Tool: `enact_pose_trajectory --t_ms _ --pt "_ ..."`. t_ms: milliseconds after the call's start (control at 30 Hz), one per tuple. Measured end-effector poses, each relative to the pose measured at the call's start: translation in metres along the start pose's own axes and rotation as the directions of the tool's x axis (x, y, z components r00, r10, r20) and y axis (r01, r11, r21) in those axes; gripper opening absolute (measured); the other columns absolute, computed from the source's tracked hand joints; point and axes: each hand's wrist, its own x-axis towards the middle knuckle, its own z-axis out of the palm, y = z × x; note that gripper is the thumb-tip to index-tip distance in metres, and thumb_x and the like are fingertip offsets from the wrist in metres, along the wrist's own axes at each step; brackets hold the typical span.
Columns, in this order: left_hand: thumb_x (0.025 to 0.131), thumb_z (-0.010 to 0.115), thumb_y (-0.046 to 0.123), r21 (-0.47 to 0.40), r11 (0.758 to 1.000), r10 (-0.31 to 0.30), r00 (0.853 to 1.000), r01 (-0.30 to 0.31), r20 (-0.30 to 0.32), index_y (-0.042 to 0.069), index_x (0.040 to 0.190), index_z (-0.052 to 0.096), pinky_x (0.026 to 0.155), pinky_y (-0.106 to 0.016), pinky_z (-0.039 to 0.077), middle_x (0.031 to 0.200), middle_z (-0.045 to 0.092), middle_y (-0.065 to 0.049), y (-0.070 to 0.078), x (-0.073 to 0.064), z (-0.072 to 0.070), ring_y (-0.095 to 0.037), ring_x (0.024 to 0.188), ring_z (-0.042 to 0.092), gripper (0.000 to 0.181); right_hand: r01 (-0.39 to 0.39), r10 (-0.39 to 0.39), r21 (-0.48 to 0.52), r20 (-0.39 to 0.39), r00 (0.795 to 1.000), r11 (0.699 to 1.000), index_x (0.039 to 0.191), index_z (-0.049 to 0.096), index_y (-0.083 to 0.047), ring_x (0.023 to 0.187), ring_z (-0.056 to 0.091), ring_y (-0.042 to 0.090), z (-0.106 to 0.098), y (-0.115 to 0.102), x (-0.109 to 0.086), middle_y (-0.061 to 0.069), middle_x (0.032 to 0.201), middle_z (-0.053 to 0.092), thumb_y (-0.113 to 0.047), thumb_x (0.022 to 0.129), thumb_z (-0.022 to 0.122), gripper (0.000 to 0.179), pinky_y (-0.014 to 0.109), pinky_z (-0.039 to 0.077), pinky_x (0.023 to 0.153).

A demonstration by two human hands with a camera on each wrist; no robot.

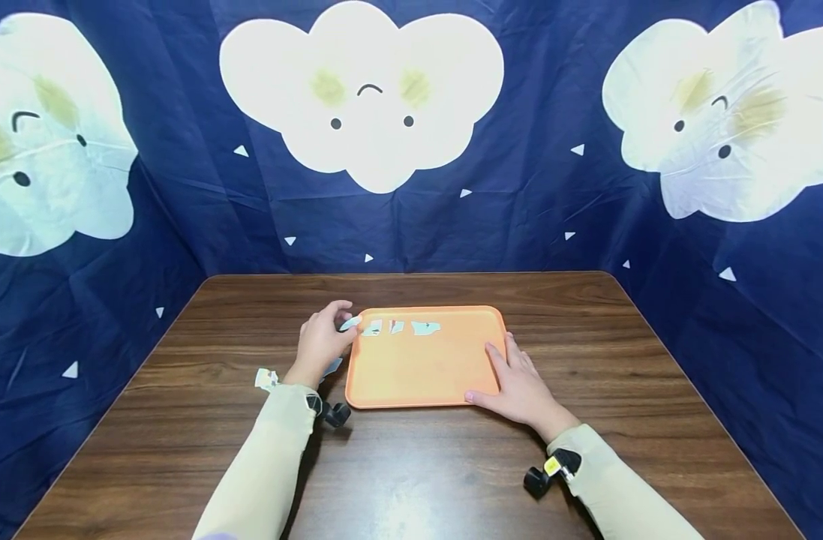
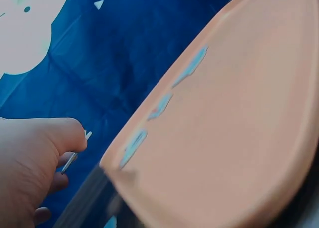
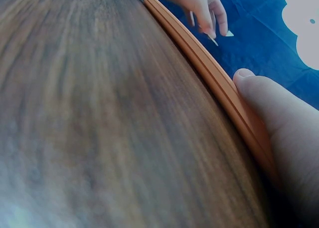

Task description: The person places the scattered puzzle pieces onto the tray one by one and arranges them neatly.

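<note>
At the tray's far left corner, my left hand [image 1: 322, 341] pinches a small pale blue piece of torn paper [image 1: 349, 323] between thumb and fingers; the left wrist view shows that piece edge-on. An orange tray [image 1: 418, 375] lies on the table. Along its far side sit three torn paper pieces in a row: a left piece [image 1: 373, 328], a narrow one with a red mark [image 1: 396, 326] and a wider one [image 1: 426, 328]. My right hand [image 1: 519, 386] rests on the tray's near right corner, fingers spread, with the thumb at the near rim.
Left of the tray, a white-and-blue scrap [image 1: 265, 379] lies beside my left wrist, and a blue scrap [image 1: 332, 367] is partly hidden behind it. The brown wooden table [image 1: 411, 465] runs back to a dark blue curtain [image 1: 411, 225] with white clouds.
</note>
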Motion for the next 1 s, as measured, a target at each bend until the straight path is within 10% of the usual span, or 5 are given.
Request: enact_pose_trajectory --t_ms 367,1000 --pt "0.077 0.066 0.011 -0.208 0.978 0.037 0.996 -0.020 0.080 0.014 0.121 0.053 0.079 -0.038 0.045 0.104 0.060 -0.002 0.027 0.009 0.014 -0.020 0.093 0.054 0.046 0.000 0.001 0.005 -0.011 1.000 1.000 0.143 0.031 -0.012 0.133 0.016 0.040 0.003 0.002 0.001 0.025 0.149 0.008 -0.082 0.065 0.046 0.107 0.055 0.020 0.102" --pt "0.074 0.069 0.008 -0.273 0.956 0.142 0.984 -0.107 0.111 0.016 0.119 0.053 0.073 -0.034 0.046 0.098 0.061 0.001 0.059 0.018 0.044 -0.018 0.085 0.055 0.048 0.001 -0.001 0.003 0.004 1.000 1.000 0.144 0.028 -0.013 0.135 0.013 0.037 0.002 0.002 0.001 0.024 0.149 0.005 -0.082 0.066 0.045 0.105 0.052 0.018 0.104"
